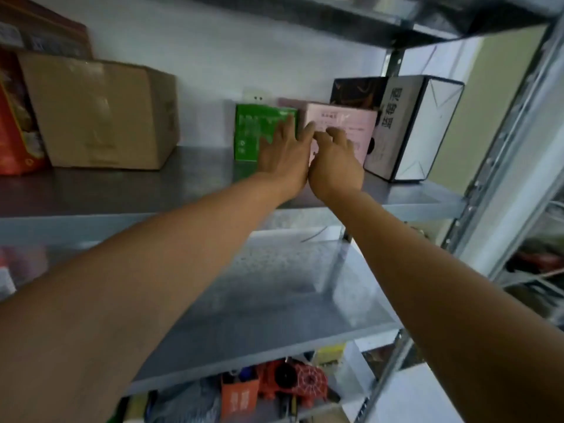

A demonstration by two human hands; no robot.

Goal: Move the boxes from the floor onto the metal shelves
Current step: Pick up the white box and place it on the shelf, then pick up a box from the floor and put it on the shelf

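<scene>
Both arms reach over the grey metal shelf point(183, 184): the left hand point(285, 155) lays straight, spread fingers across the small green cardboard box point(251, 132) and the pale pink cardboard box point(348, 119) touching it, while the right hand point(335, 160) rests bent fingers on the pink front, grip unclear.

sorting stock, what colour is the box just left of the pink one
Green box, head view.

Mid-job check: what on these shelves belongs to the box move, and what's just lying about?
Job: green box, pink box, black-and-white box, brown cardboard box, metal shelf, left hand, right hand.
Lying about: red bag, orange spiderweb toy, wall socket.
</scene>
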